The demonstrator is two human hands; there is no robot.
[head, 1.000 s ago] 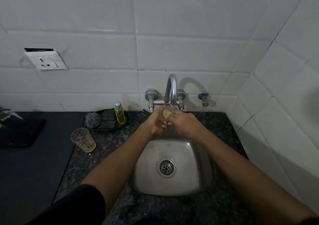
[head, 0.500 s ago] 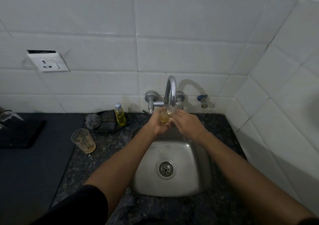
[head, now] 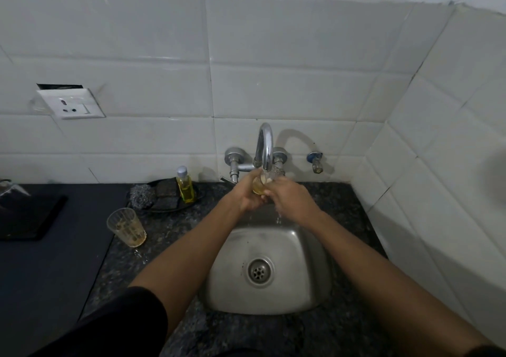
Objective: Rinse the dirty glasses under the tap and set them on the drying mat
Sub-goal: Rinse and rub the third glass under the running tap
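the left hand (head: 247, 196) grips the dirty glass (head: 259, 185) mouth-up beneath the tap spout (head: 265, 148), the right hand (head: 294, 199) curls onto it too, while the drying mat (head: 41, 260) lies far left, nearer the left.

The glass (head: 259, 185) under the tap (head: 265, 148) is mostly hidden by both hands (only its amber side shows); the fingers' grip is unclear.
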